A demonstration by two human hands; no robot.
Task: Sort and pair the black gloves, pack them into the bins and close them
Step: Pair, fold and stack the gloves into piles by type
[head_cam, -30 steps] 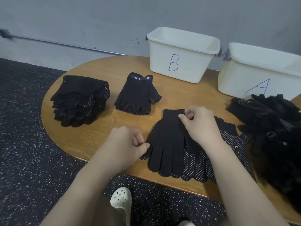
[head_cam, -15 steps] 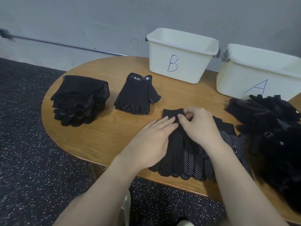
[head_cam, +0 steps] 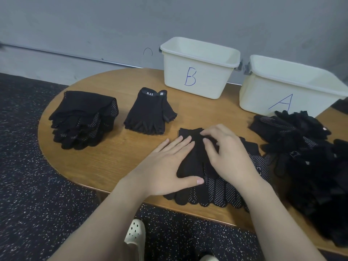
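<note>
While both hands (head_cam: 197, 162) press it, glove (head_cam: 194, 159) lies lengthwise (cuff twd bins (head_cam: 195, 80)).

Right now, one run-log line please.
left hand: flat, pressing black dotted gloves | right hand: fingers curled at cuff | white plastic bins B, A: open, lidless

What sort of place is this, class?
Probably a makeshift sorting station, not a factory: a round wooden table against a bare wall, hand-lettered bins B and A, and speckled rubber flooring.
</note>
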